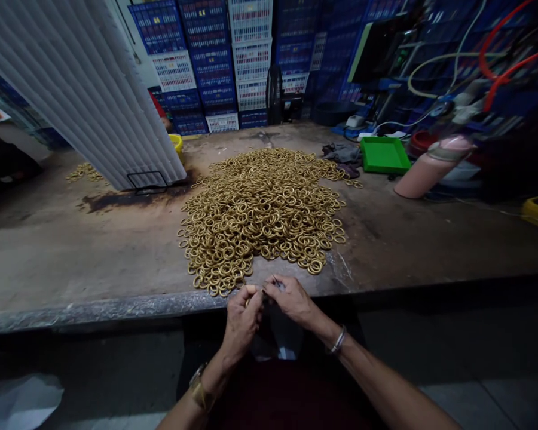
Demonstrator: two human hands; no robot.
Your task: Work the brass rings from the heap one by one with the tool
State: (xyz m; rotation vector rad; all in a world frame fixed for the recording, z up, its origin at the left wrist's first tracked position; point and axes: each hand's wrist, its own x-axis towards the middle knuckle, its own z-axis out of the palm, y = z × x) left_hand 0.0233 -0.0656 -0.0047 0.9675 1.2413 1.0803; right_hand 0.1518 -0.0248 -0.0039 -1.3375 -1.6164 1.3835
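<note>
A broad heap of gold-coloured metal rings (260, 209) lies on the worktable (130, 251), spilling toward its front edge. Just past that edge, my left hand (242, 319) is closed, with a bit of a gold ring showing between thumb and fingers. My right hand (293, 301) is pinched close beside it, fingertips nearly meeting the left ones. Something thin and dark pokes up from the right fingers; its kind is too small to make out. Most of what lies between the fingertips is hidden.
A tall ribbed white panel (94, 89) stands at the left on a wire foot, near a yellow container (176, 143). To the right are a green tray (384, 154), dark cloth (341, 153) and a pink cylinder (424, 173) with hoses. Stacked crates (210, 65) line the back.
</note>
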